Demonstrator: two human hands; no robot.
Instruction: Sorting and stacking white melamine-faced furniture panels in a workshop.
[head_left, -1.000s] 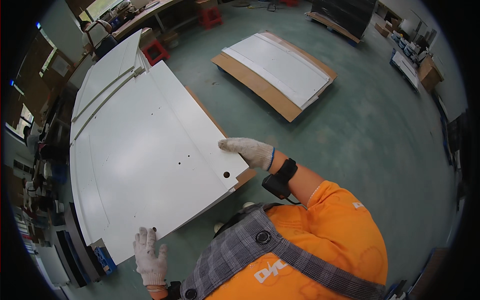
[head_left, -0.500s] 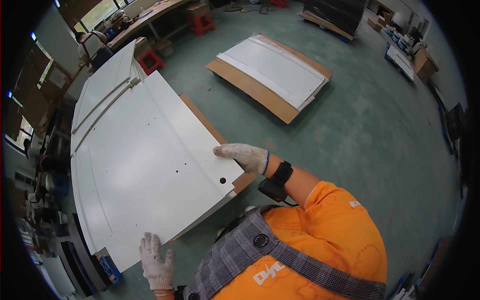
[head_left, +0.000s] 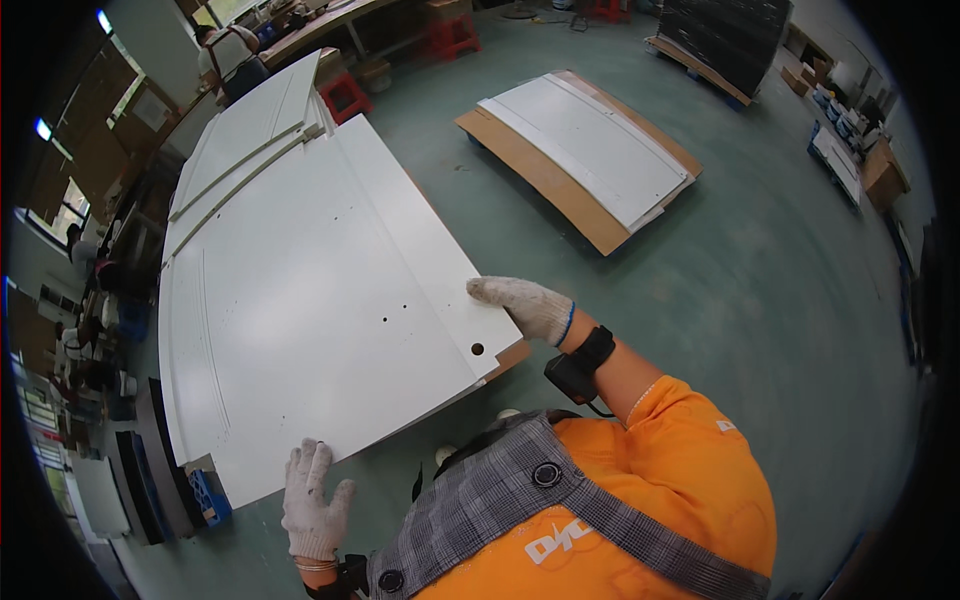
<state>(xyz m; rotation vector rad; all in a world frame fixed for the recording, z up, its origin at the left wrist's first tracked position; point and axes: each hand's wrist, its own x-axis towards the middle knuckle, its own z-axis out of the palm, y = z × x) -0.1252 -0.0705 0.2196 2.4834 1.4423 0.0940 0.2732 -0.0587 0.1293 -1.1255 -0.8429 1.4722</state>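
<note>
A large white panel (head_left: 310,300) with small holes and a notched corner lies on top of a stack of similar boards. My right hand (head_left: 525,308), in a knitted work glove, grips its right edge near the corner with the round hole. Part of that hand is hidden at the panel's edge. My left hand (head_left: 315,505), gloved too, is at the near edge with fingers stretched and thumb apart. Its fingertips overlap the panel's rim; whether they press on it I cannot tell.
Far right of the stack, more white panels (head_left: 580,145) rest on brown cardboard (head_left: 535,175) low above the green floor. Red stools (head_left: 345,98) stand beyond the stack near a seated person (head_left: 228,60). Dark boards (head_left: 165,460) and a blue crate (head_left: 210,495) are at the left.
The view has shifted, so the scene sits further right. Less cardboard shows beneath the panel's right edge. My right hand keeps its grip; my left hand stays spread at the near edge.
</note>
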